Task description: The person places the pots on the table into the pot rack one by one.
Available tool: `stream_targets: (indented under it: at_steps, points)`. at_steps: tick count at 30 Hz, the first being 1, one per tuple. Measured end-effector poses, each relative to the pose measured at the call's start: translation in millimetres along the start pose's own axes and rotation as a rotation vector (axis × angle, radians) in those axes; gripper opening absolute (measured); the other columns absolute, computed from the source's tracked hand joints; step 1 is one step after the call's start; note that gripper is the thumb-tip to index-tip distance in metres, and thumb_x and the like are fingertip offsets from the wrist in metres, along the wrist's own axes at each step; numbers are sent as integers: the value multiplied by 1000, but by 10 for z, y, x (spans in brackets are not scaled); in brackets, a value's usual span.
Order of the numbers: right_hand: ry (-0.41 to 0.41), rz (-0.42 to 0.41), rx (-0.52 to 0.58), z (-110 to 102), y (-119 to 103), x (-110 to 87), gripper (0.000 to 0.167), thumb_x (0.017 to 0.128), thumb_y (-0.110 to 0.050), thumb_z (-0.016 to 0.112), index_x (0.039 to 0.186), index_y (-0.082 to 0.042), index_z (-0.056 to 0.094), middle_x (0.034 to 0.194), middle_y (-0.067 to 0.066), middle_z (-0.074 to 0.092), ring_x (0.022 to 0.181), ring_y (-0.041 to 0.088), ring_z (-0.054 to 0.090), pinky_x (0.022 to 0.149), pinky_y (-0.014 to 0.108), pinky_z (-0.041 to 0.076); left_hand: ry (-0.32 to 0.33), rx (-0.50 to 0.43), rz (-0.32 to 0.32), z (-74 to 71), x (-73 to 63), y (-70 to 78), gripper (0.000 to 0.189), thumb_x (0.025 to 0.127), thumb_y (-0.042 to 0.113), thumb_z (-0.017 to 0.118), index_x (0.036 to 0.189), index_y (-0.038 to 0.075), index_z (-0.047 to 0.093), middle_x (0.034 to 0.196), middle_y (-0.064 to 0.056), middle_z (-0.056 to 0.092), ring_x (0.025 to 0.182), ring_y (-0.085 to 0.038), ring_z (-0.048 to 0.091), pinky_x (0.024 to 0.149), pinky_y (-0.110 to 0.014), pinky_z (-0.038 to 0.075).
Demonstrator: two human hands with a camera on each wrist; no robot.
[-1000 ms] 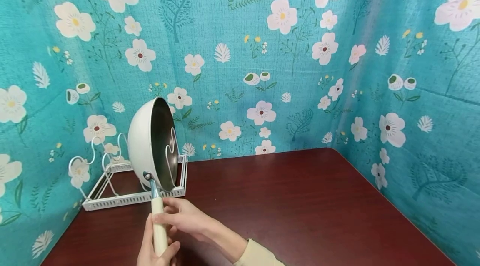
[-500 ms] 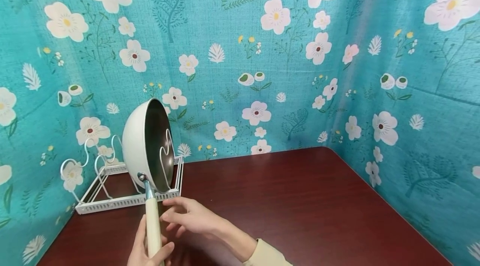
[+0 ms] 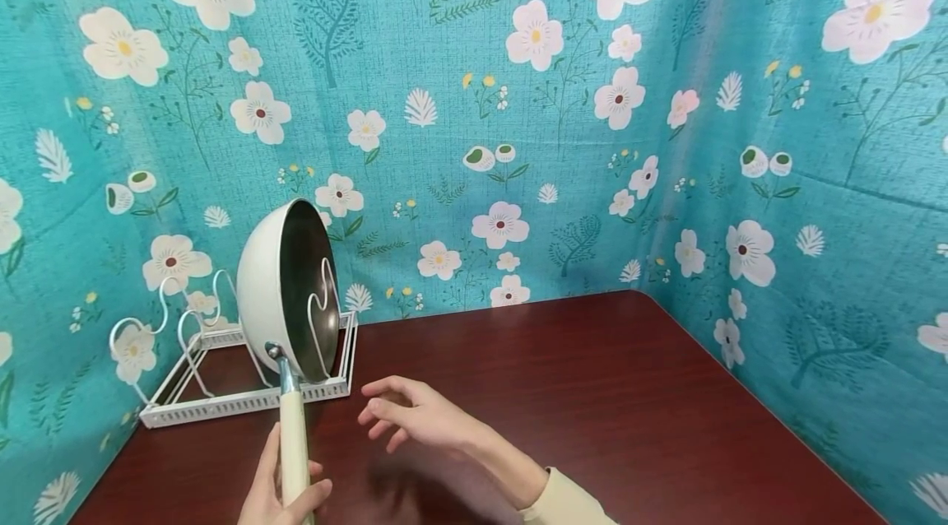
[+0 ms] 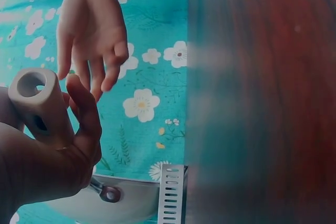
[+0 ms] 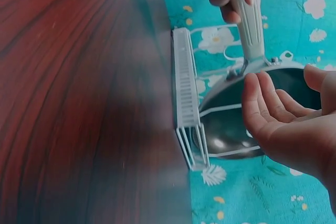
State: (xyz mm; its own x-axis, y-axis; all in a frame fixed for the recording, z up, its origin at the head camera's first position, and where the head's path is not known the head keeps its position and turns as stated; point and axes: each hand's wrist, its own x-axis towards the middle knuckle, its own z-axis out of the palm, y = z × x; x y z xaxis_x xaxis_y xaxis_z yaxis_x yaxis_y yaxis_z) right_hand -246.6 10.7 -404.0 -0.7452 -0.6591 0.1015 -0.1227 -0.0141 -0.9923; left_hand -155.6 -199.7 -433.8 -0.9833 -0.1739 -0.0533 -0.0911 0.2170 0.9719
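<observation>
A white frying pan [image 3: 261, 286] with a dark inside stands on its side in a white wire rack [image 3: 222, 406], its cream handle [image 3: 294, 447] pointing toward me. My left hand [image 3: 277, 492] grips that handle, fingers and thumb curled round it; in the left wrist view the handle's hollow end [image 4: 35, 88] sticks out of the hand [image 4: 63, 156]. My right hand [image 3: 422, 414] hangs apart from the pan, to the right of the handle, fingers loosely bent and holding nothing. In the right wrist view the right hand [image 5: 294, 119] appears in front of the pan's dark inside [image 5: 226, 124].
The rack's curved wire dividers [image 3: 196, 336] rise left of the pan. Under everything lies a dark red wooden table [image 3: 563, 418]. A teal flowered cloth [image 3: 444, 179] hangs behind the table and along its sides.
My right hand has come off the handle and moved away to the right. The left hand still holds the handle. The pan stays in the rack while the head view shifts slightly.
</observation>
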Motion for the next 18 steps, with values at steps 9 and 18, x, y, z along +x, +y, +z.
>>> stream_targets:
  at_steps: [9,18]
  points:
    - [52,-34,-161,-291,63,-137,26,100,-20,58,124,-9,63,105,18,72,92,29,70,68,33,59,-29,149,34,-63,50,-23,108,84,8,73,156,-2,-6,113,-23,58,81,-23,68,65,-31,55]
    - [100,-49,-301,-546,81,-275,25,99,-22,61,121,-12,64,104,14,72,91,22,68,70,27,57,210,622,372,-21,-21,7,100,79,29,80,153,-5,22,138,-28,34,116,-40,41,84,-34,42]
